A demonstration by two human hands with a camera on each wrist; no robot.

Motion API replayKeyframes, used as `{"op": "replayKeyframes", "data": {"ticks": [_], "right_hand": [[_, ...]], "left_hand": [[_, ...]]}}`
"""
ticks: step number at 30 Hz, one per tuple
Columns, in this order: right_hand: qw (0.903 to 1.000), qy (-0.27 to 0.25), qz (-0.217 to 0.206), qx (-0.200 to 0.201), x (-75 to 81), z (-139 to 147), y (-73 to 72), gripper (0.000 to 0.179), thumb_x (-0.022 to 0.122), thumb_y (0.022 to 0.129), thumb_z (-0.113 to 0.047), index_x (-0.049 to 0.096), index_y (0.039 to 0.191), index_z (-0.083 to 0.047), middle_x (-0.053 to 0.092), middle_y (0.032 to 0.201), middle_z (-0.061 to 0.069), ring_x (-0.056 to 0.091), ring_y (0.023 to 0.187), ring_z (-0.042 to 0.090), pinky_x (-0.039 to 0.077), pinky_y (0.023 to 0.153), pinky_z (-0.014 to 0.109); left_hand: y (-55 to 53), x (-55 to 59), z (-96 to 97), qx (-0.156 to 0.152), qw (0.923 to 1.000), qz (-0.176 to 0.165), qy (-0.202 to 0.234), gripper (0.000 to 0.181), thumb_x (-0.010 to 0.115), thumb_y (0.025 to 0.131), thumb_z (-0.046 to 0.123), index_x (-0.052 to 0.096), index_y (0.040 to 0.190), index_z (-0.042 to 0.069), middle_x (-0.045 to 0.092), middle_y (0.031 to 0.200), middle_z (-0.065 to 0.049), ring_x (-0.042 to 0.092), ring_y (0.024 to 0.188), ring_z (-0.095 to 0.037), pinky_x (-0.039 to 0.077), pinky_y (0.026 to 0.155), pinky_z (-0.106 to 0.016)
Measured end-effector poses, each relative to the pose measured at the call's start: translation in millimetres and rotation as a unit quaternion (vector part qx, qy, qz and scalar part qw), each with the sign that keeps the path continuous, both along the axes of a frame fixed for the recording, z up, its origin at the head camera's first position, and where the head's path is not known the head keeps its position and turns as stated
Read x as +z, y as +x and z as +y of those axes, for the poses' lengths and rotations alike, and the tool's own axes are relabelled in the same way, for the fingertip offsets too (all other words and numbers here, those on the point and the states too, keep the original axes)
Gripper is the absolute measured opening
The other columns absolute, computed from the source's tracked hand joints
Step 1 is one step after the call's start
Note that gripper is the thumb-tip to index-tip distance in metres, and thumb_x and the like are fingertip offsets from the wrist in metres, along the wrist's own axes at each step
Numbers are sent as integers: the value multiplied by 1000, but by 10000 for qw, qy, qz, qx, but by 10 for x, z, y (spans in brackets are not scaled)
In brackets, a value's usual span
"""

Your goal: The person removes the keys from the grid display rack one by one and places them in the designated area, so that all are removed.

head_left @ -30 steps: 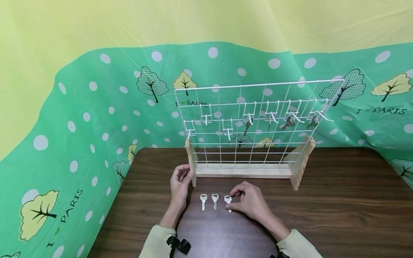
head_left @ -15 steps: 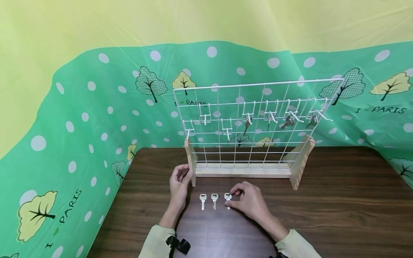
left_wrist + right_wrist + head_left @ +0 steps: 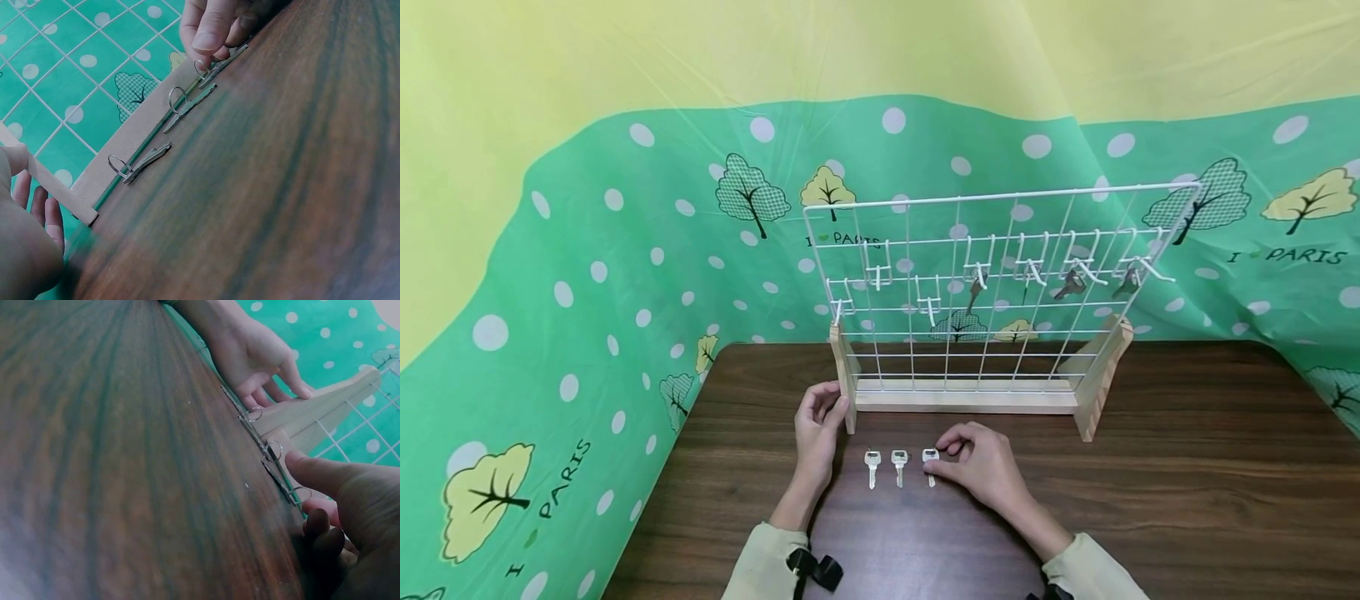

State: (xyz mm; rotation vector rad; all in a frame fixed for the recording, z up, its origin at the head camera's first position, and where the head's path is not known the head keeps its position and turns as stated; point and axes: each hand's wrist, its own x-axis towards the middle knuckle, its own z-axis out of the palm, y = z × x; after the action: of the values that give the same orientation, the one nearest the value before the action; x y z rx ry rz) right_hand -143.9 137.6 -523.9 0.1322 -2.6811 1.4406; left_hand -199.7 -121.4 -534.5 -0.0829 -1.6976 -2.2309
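Observation:
Three silver keys lie in a row on the table: a left key (image 3: 872,469), a middle key (image 3: 899,468) and a right key (image 3: 931,456). Each has a small wire ring, seen standing up in the wrist views. My right hand (image 3: 985,467) has thumb and forefinger at the right key's head, pinching it; the thumb covers part of it. Behind the keys stands a white wire grid rack (image 3: 966,342) on wooden feet. My left hand (image 3: 817,425) grips its left wooden upright (image 3: 844,379), thumb on one side and fingers on the other.
White hooks are clipped on the grid, among them an upper left hook (image 3: 878,277) and a lower hook (image 3: 929,308). Several keys hang on the right-hand hooks, such as a dark key (image 3: 1070,286). A patterned green and yellow cloth (image 3: 625,208) surrounds the table (image 3: 1210,467).
The right key has shifted slightly away from me with my right thumb and forefinger, and its head is now about level with the other two. My left hand stays on the rack.

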Motion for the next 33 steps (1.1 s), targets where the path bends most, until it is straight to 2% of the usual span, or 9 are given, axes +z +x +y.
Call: {"op": "replayKeyframes", "data": {"ticks": [9,17,25,30,33], "right_hand": [[9992,-386,98,27,-8,6,2,30,106,74,-18,80,88,-14,70,85,-1,58,63,5,51,59,21],[9982,-579,-80,-98,7,20,-14,23,101,81,-14,80,91,-14,69,81,-3,57,62,5,48,57,20],[9901,-1338,-427,6,116,20,-27,12,89,92,-2,80,100,-4,69,83,4,52,55,5,42,51,18],[9858,-1603,-502,-13,196,10,-7,10,84,95,1,80,104,-2,67,85,6,50,52,6,41,50,18],[9841,-1716,-468,-5,246,5,3,10,82,97,1,79,106,1,68,86,7,51,53,7,41,50,19]], "left_hand": [[5,1,3,-7,10000,-8,54,23,68,99,-16,60,120,-17,69,116,3,68,117,-12,55,100,-21],[-1,-5,-1,-22,10000,9,24,22,69,99,-15,60,119,-17,69,116,1,67,117,-12,55,101,-21],[6,-3,-9,-21,10000,4,23,30,68,99,-15,54,124,-24,69,116,3,67,116,-10,56,99,-20],[2,2,-4,-42,10000,6,47,27,68,99,-16,55,122,-22,69,116,2,67,116,-10,55,100,-21],[2,2,-1,-46,10000,2,45,22,68,99,-16,60,119,-16,69,116,2,67,117,-12,55,100,-21]]}}
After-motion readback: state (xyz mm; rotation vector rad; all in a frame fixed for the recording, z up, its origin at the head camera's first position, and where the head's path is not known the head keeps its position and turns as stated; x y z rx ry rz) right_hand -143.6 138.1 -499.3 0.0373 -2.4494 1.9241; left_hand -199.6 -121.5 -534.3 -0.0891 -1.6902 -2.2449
